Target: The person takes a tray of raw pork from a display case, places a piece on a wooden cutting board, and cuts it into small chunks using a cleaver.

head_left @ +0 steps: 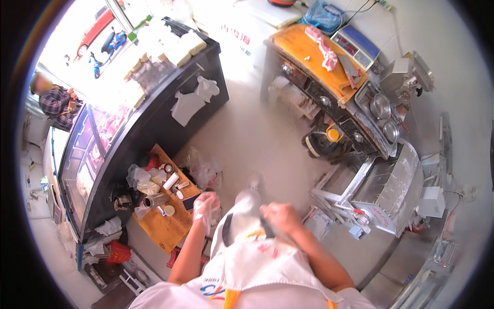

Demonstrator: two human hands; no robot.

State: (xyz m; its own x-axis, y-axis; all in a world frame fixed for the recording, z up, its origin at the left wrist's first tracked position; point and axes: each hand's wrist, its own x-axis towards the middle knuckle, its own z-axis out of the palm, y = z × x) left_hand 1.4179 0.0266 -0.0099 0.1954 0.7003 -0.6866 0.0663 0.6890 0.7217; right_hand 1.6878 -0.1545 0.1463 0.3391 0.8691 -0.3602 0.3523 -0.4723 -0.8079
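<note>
Well, we have a dark display counter (170,116) holding pink meat (109,129). Near our left hand (205,203) stands the wooden table (159,232); our right hand (281,216) is nearest our white apron (288,270). Across the room, a metal tray (366,105) holds steel bowls (381,107). A jar (154,200) lies on the table, contents unclear. Our fingers curl on both hands; whether they grip anything, we cannot tell. The apron's red print (267,252) is too small to read.
</note>
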